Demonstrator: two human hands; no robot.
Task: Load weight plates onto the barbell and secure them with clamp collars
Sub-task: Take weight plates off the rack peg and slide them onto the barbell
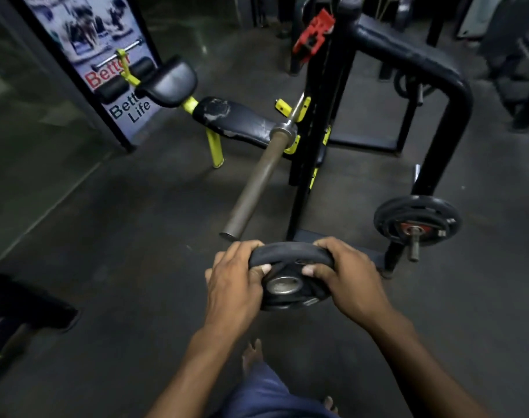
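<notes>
I see the barbell (258, 173) resting on its rack at frame centre, its near sleeve bare, so I judge loading on this end not yet begun. My left hand (231, 285) and right hand (346, 276) grip one weight plate (290, 277) at lower centre, fingers curled round its rim, just short of the sleeve tip. A red clamp collar (313, 33) hangs at the top, unused. The poster (106, 70) at upper left reads "Better" and "Life".

Two hands are seen, a left hand (231, 279) and a right hand (347, 274), and one plate (290, 276) is held between them. One barbell (257, 179) is counted, one bench (236, 120), one red collar (313, 34), and one stack of stored plates (417, 220), number unclear.
</notes>
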